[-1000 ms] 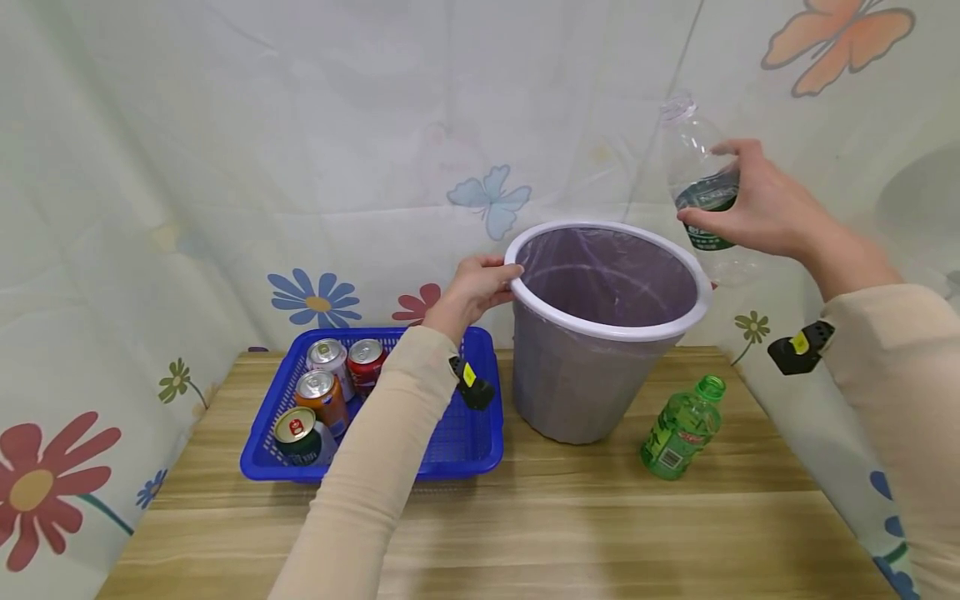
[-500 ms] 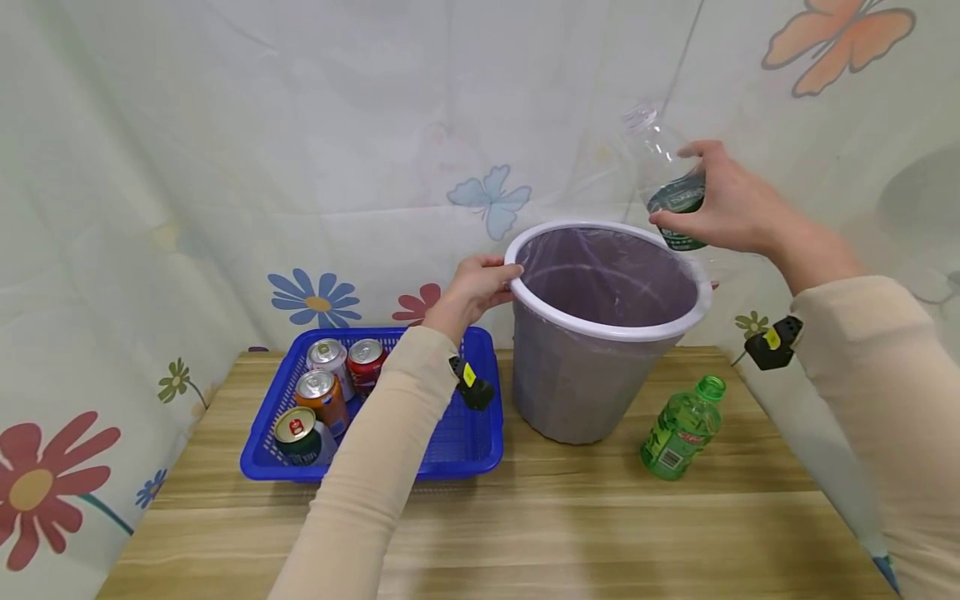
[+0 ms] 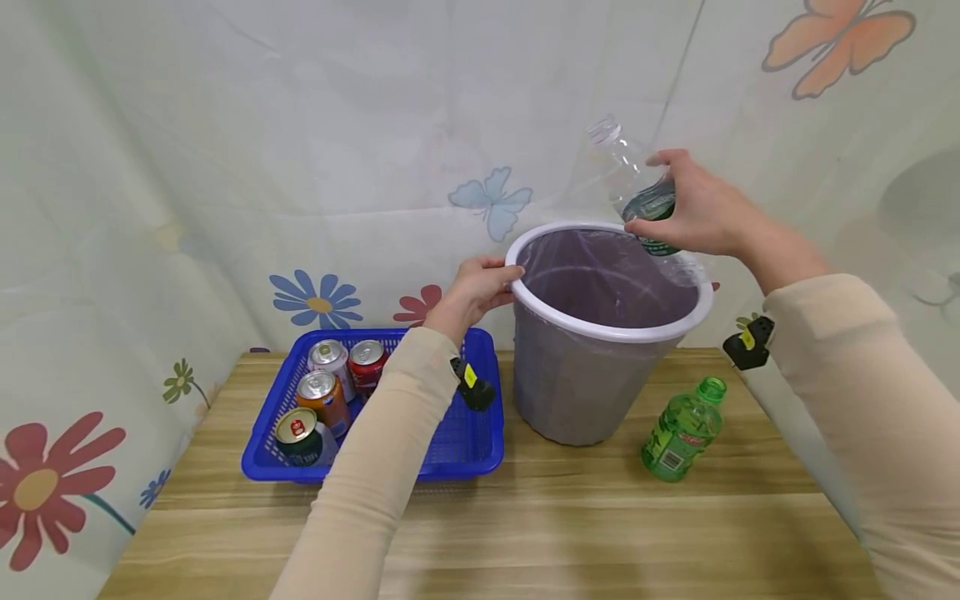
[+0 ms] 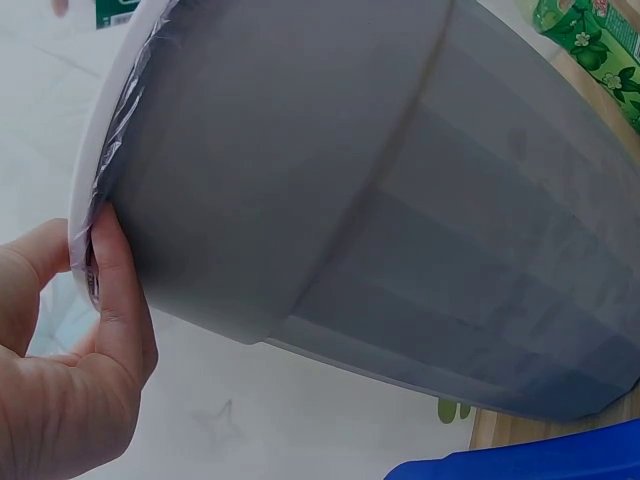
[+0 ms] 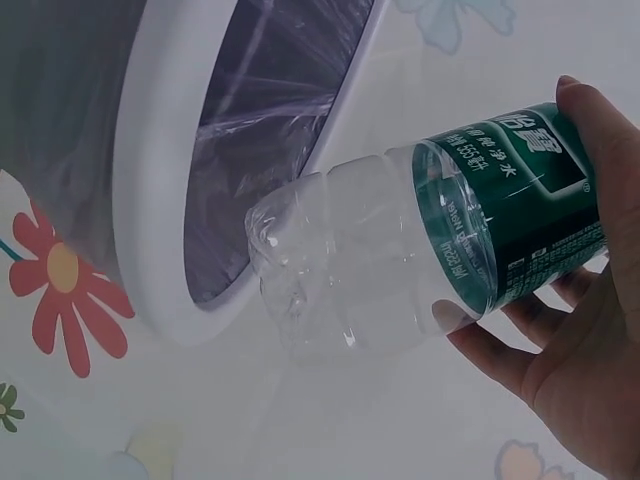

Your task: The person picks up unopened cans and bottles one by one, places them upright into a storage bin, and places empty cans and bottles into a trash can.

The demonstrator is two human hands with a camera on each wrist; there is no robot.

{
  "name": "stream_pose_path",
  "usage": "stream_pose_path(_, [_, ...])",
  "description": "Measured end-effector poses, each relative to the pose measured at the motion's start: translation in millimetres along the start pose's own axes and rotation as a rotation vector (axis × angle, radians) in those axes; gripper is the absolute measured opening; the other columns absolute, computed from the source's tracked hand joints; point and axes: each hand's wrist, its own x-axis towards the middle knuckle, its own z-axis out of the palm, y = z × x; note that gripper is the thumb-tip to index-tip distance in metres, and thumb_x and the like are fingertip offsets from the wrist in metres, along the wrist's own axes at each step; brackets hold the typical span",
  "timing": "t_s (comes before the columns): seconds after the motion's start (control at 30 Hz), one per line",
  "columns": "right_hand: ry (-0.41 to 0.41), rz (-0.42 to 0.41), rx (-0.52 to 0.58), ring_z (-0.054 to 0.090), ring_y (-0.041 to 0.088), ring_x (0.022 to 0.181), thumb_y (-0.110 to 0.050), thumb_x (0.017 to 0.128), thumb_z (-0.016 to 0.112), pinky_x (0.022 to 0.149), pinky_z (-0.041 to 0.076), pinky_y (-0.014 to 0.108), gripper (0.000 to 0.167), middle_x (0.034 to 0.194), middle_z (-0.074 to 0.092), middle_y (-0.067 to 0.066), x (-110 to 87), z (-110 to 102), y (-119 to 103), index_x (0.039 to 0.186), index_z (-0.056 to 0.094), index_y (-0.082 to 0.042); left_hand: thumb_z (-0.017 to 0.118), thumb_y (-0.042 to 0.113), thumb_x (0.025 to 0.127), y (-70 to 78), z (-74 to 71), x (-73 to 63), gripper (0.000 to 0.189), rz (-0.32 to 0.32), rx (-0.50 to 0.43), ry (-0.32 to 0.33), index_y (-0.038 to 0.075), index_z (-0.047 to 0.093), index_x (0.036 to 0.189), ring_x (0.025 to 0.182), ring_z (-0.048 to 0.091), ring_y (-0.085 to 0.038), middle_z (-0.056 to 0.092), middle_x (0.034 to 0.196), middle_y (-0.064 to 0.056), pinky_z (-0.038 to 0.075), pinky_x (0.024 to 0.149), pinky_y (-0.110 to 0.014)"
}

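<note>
My left hand (image 3: 477, 290) pinches the white rim of a grey trash can (image 3: 573, 392) at its left side; in the left wrist view the thumb lies on one side of the rim and the fingers (image 4: 122, 300) on the other. A thin clear bag (image 5: 265, 120) lines the can. My right hand (image 3: 701, 204) grips a clear plastic bottle (image 5: 350, 255) round its green label. Capless, the bottle tilts with its neck up and to the left, its base over the right part of the can's rim.
A green bottle (image 3: 682, 433) stands on the wooden table (image 3: 525, 525), right of the can. At left, a blue basket (image 3: 465, 471) holds several drink cans (image 3: 322, 396), partly behind my left forearm. A patterned curtain (image 3: 337, 125) hangs behind.
My right hand has carried the clear bottle leftward, from beside the trash can to over its right rim. The left hand has stayed on the rim.
</note>
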Motion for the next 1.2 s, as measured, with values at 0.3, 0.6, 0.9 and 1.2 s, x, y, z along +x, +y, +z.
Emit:
stream_pose_path(0.3, [-0.033, -0.046, -0.008, 0.049, 0.037, 0.101, -0.042, 0.081, 0.065, 0.086, 0.044, 0.052, 0.088, 0.124, 0.042, 0.027, 4.5, 5, -5, 0.142, 0.014, -0.006, 0.066, 0.013, 0.084, -1.7, -0.2, 2.0, 0.041, -0.002, -0.005, 0.001, 0.002, 0.053, 0.122, 0.074, 0.063, -0.017, 0.060, 0.098, -0.011, 0.056, 0.074, -0.028])
stream_pose_path(0.6, [-0.068, -0.046, -0.005, 0.052, 0.035, 0.097, -0.041, 0.081, 0.065, 0.085, 0.044, 0.049, 0.086, 0.123, 0.043, 0.025, 7.7, 9, -10, 0.142, 0.015, -0.006, 0.067, 0.013, 0.084, -1.4, 0.0, 3.0, 0.042, -0.004, 0.001, 0.003, 0.003, 0.052, 0.121, 0.075, 0.063, -0.018, 0.060, 0.099, -0.012, 0.056, 0.073, -0.028])
stream_pose_path(0.9, [-0.106, -0.055, -0.002, 0.050, 0.036, 0.102, -0.039, 0.081, 0.066, 0.091, 0.040, 0.051, 0.085, 0.125, 0.043, 0.025, 11.4, 13, -13, 0.142, 0.017, -0.006, 0.066, 0.013, 0.084, 0.6, 0.8, 3.0, 0.041, -0.008, -0.001, 0.004, 0.002, 0.052, 0.121, 0.074, 0.062, -0.017, 0.060, 0.100, -0.011, 0.056, 0.074, -0.029])
stream_pose_path(1.2, [-0.126, -0.080, -0.001, 0.049, 0.038, 0.106, -0.035, 0.080, 0.068, 0.093, 0.038, 0.052, 0.085, 0.124, 0.043, 0.028, 12.8, 19, -13, 0.141, 0.018, -0.004, 0.066, 0.013, 0.084, 0.5, 1.8, 2.3, 0.041, -0.007, 0.004, 0.003, 0.003, 0.052, 0.121, 0.076, 0.063, -0.017, 0.060, 0.101, -0.012, 0.056, 0.073, -0.028])
